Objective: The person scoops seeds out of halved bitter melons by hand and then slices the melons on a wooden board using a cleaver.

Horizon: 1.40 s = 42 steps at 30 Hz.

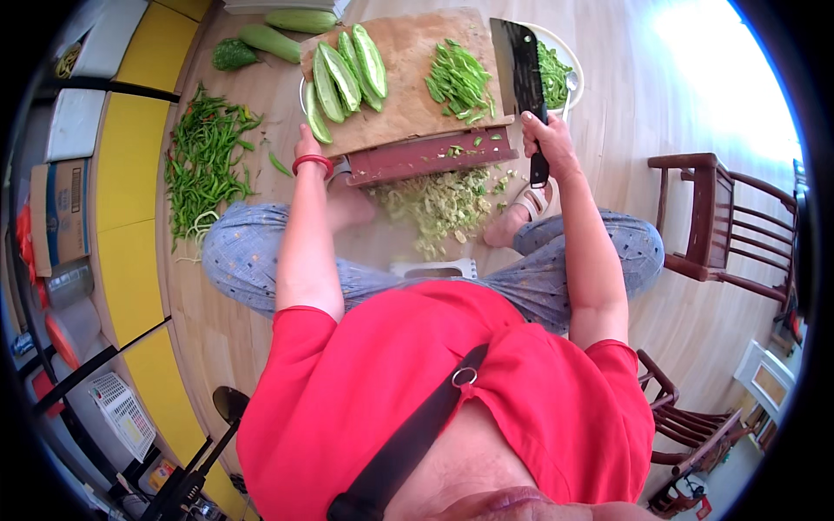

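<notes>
My right hand (551, 146) is closed round the black handle of a cleaver (526, 74), whose dark blade stands along the right edge of a wooden cutting board (404, 39). My left hand (312, 146) grips the board's near left corner, its fingers mostly hidden at the edge. Several hollowed-out green gourd halves (340, 76) lie on the board's left side. To their right is a heap of thin green gourd slices (460, 80). Beyond the cleaver, more slices (552, 76) fill a white plate (575, 61) with a spoon (571, 84) at its rim.
The board rests over a dark red bench (417, 159). Gourd scraps (439, 204) litter the floor between my feet. Green chili peppers (204, 156) are heaped at left, below whole gourds (271, 42). A wooden chair (708, 217) stands at right, yellow cabinets (132, 161) at left.
</notes>
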Each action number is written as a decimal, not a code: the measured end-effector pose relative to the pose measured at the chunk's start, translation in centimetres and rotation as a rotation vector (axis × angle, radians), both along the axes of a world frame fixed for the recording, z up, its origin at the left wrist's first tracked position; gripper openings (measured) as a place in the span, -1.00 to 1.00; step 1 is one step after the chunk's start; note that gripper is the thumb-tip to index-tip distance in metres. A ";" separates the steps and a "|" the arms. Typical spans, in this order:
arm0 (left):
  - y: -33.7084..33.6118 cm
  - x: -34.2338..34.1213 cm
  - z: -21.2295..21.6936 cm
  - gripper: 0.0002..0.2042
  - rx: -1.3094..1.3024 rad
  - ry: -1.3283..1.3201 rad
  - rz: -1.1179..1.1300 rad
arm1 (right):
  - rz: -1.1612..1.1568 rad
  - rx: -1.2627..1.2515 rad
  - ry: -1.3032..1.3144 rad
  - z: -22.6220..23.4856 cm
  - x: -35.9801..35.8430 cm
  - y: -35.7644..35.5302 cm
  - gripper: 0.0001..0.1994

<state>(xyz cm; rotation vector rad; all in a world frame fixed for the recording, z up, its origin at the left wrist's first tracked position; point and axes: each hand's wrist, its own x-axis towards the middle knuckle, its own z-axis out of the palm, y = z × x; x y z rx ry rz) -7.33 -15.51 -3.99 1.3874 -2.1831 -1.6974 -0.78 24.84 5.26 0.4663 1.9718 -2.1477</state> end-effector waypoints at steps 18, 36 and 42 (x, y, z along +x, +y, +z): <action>21.9 6.3 1.0 -0.75 -0.743 0.222 -1.247 | -0.324 -0.179 -0.009 -1.7 2.5 1.9 -0.82; 31.7 4.3 1.6 -0.89 -0.929 0.178 -1.506 | -0.561 -0.269 -0.096 -6.8 4.7 5.2 -0.84; 31.5 2.6 0.3 -0.91 -0.840 0.410 -1.557 | -0.592 -0.313 -0.095 -6.2 4.2 5.3 -0.85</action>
